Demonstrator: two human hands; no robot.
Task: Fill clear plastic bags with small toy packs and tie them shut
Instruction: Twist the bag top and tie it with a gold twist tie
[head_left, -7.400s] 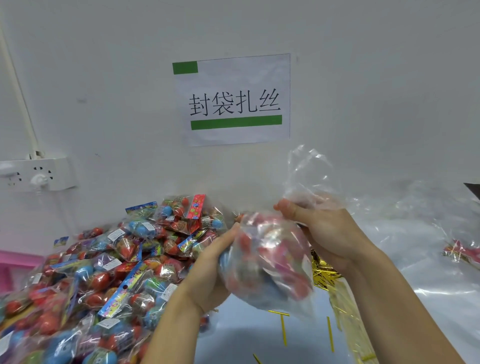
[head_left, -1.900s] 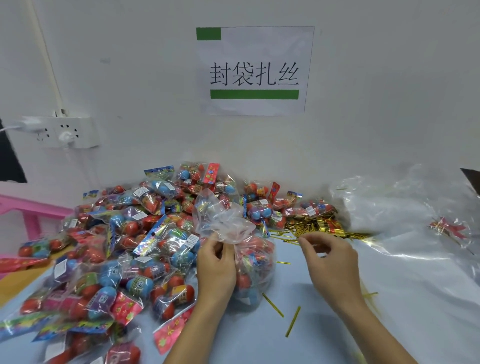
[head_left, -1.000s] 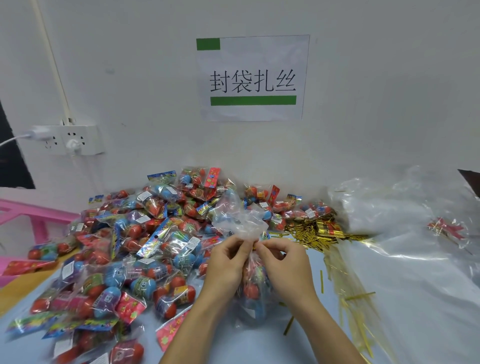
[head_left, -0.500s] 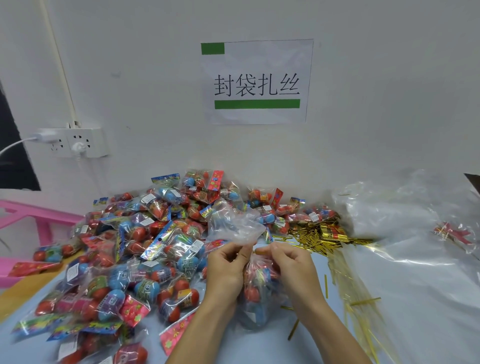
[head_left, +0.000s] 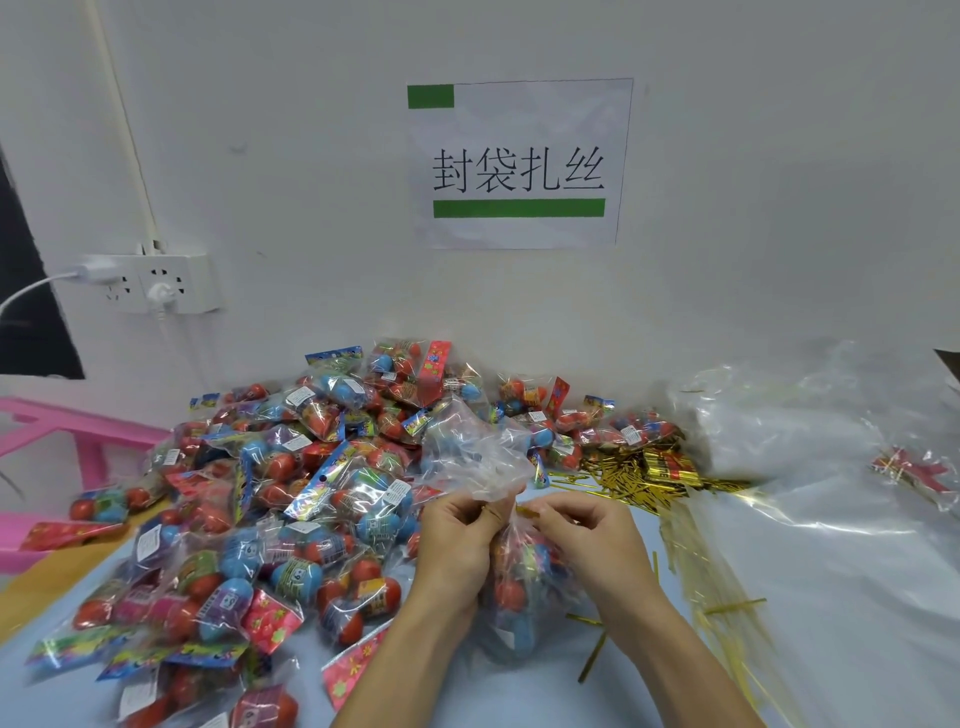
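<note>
Centre of frame, low down: the filled clear bag (head_left: 524, 582) stands on the bench (head_left: 857, 597), its gathered neck flaring above both hands. Left hand (head_left: 457, 545) has a curled grip round the neck; right hand (head_left: 587, 540) pinches a gold twist tie (head_left: 525, 512) against it. Loose toy packs (head_left: 270, 499) heap up at left, gold ties (head_left: 639, 467) pile right of centre, empty clear bags (head_left: 810, 431) at far right.

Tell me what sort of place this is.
Probably a hand-packing workstation: a printed sign marks the wall above the table, toy packs lie heaped, and gold twist ties sit beside clear bags.
</note>
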